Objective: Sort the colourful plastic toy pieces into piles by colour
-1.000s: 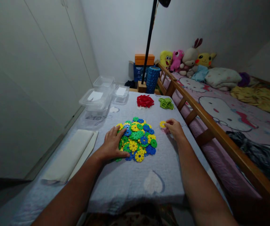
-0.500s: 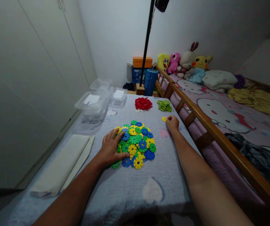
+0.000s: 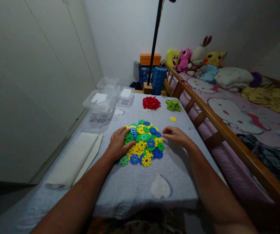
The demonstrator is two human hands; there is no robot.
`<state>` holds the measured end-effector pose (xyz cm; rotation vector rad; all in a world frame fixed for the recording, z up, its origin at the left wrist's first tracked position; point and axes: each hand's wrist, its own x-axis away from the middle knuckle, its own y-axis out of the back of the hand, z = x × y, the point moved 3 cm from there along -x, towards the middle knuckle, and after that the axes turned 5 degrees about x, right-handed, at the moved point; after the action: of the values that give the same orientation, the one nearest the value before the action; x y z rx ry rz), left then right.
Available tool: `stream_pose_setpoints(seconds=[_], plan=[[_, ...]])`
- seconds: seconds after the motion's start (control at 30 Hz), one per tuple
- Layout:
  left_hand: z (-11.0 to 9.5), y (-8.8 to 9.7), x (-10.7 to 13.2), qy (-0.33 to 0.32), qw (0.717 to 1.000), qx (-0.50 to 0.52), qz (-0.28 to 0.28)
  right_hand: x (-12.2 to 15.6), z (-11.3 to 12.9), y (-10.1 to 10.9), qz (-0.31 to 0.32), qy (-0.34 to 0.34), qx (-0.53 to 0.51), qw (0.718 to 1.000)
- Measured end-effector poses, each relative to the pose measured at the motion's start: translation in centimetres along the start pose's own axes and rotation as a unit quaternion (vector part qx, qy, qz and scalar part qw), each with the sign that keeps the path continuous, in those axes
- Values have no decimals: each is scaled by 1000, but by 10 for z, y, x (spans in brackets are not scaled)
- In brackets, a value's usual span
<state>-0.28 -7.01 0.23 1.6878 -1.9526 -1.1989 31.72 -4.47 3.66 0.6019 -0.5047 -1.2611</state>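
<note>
The heap of yellow, green and blue toothed discs [image 3: 143,141] lies in the middle of the cloth-covered table [image 3: 130,195], right in front of the person. The left hand [image 3: 119,144] lies flat on the heap's left edge, fingers spread and loose over the discs, gripping nothing. The right hand [image 3: 175,135] sits palm down at the heap's right edge with its fingertips drawn together close to the nearest discs; from here I cannot tell whether it pinches one.

Past the right hand a single yellow disc [image 3: 173,119] lies alone on the cloth. Further back sit a red pile [image 3: 151,102] and, just to its right, a light green pile [image 3: 173,105], the two apart from each other.

At the far left stand three clear plastic tubs. The nearest tub [image 3: 98,102] and the small tub [image 3: 126,96] each show a white slip inside; what the rear tub [image 3: 108,83] holds is too dim to make out. A folded white cloth [image 3: 75,159] lies along the left edge, well clear of the left hand.

Behind the table a black pole [image 3: 154,45] rises from a wooden block [image 3: 147,87], beside a blue roller [image 3: 159,81] and an orange box [image 3: 150,60]. A wooden bed rail [image 3: 203,110] runs along the table's right side, with plush toys [image 3: 193,58] at the far end of the bed
</note>
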Motion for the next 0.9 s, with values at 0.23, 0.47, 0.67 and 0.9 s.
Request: stream_pose_setpoints(seconds=[0.23, 0.47, 0.67, 0.9], plan=[[3, -1, -2, 5, 1000, 15, -20, 22, 10, -22, 54, 51, 10, 997], [1, -1, -2, 1, 1000, 14, -6, 20, 11, -28, 49, 46, 7, 998], [1, 0, -2, 6, 1000, -4, 4, 19, 4, -34, 47, 13, -108, 993], [0, 2, 2, 2, 1000, -11, -1, 11, -4, -35, -33, -14, -175, 984]])
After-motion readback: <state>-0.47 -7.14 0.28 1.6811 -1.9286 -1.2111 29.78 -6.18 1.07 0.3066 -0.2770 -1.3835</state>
